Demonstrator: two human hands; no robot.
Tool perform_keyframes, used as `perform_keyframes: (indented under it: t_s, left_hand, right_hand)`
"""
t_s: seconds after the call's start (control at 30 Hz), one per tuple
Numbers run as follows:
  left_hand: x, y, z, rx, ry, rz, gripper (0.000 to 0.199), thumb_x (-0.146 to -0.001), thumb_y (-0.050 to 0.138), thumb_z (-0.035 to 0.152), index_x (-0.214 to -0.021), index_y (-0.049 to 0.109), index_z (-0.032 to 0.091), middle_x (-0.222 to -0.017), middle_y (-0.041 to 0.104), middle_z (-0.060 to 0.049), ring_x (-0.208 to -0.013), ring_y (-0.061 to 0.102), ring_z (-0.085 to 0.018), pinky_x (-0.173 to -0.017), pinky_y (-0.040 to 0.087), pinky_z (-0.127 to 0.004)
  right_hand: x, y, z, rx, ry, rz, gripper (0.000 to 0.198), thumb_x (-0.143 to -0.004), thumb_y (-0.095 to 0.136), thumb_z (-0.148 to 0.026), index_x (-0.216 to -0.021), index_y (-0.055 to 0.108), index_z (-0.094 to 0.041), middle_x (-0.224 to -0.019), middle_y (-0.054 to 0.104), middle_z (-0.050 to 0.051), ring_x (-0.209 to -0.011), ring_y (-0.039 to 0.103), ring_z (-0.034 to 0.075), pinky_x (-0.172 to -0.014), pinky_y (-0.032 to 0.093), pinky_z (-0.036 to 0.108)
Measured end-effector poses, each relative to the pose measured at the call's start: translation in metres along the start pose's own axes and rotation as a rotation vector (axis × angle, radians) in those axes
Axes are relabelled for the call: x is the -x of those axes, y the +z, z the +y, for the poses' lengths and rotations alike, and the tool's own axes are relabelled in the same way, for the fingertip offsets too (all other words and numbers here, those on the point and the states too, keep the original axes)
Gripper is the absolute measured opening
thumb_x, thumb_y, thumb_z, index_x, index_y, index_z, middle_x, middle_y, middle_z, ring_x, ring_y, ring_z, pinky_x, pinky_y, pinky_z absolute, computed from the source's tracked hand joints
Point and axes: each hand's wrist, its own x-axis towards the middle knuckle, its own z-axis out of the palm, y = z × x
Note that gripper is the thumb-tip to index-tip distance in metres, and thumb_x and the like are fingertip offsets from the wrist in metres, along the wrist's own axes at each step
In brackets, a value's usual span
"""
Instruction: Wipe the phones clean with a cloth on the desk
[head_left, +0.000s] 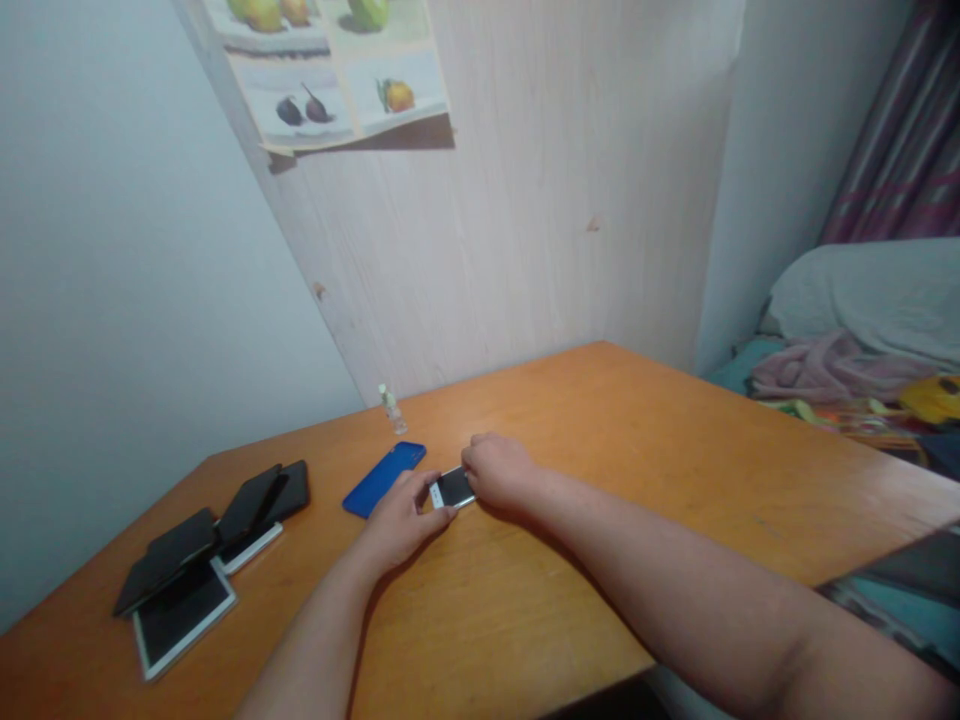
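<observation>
A white smartphone (pixel 454 487) with a dark screen lies between my hands, low over the table or on it. My left hand (pixel 405 515) grips its left end, thumb along the near edge and fingers at the far edge. Curled over the phone's right end is my right hand (pixel 496 472), which hides that end; its fingertips are mostly out of sight. Just behind my left hand rests a blue phone case (pixel 386 478), partly covered by that hand. A small clear bottle (pixel 392 410) with a pale green cap stands farther back.
On the left of the wooden table (pixel 637 430) lie several dark flat cases (pixel 176 550) and a white-framed tablet (pixel 187 615), overlapping. A wall with a fruit poster (pixel 337 70) borders the back. Beyond the right edge are a pink cloth (pixel 817 365) and bedding.
</observation>
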Motion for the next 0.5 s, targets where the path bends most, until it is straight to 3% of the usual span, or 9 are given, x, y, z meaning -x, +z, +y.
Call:
perform_keyframes:
  t_s: [0.07, 0.3, 0.5]
  left_hand:
    - [0.000, 0.001, -0.001, -0.002, -0.001, -0.001, 0.049, -0.081, 0.067, 0.049, -0.120, 0.064, 0.020, -0.096, 0.060, -0.004, -0.089, 0.058, -0.024, -0.077, 0.045, -0.034]
    - [0.000, 0.002, -0.002, 0.001, -0.011, 0.017, 0.051, -0.080, 0.068, 0.051, -0.120, 0.064, 0.020, -0.095, 0.059, -0.004, -0.089, 0.058, -0.023, -0.076, 0.045, -0.033]
    - [0.000, 0.002, -0.004, 0.002, 0.001, 0.008, 0.050, -0.080, 0.067, 0.051, -0.120, 0.064, 0.021, -0.095, 0.059, -0.004, -0.089, 0.058, -0.023, -0.076, 0.045, -0.033]
  right_hand:
    - [0.000, 0.000, -0.001, -0.016, -0.013, -0.006, 0.028, -0.092, 0.050, -0.029, -0.105, 0.074, -0.023, -0.111, 0.070, 0.010, -0.104, 0.062, 0.024, -0.081, 0.046, 0.030]
    - [-0.007, 0.001, 0.021, 0.014, 0.138, 0.007, 0.032, -0.092, 0.046, -0.021, -0.108, 0.073, -0.016, -0.111, 0.068, 0.017, -0.102, 0.063, 0.028, -0.081, 0.046, 0.034]
    - [-0.001, 0.000, 0.004, -0.012, 0.013, -0.003, 0.029, -0.091, 0.048, -0.027, -0.105, 0.074, -0.023, -0.111, 0.070, 0.010, -0.103, 0.062, 0.024, -0.080, 0.046, 0.030]
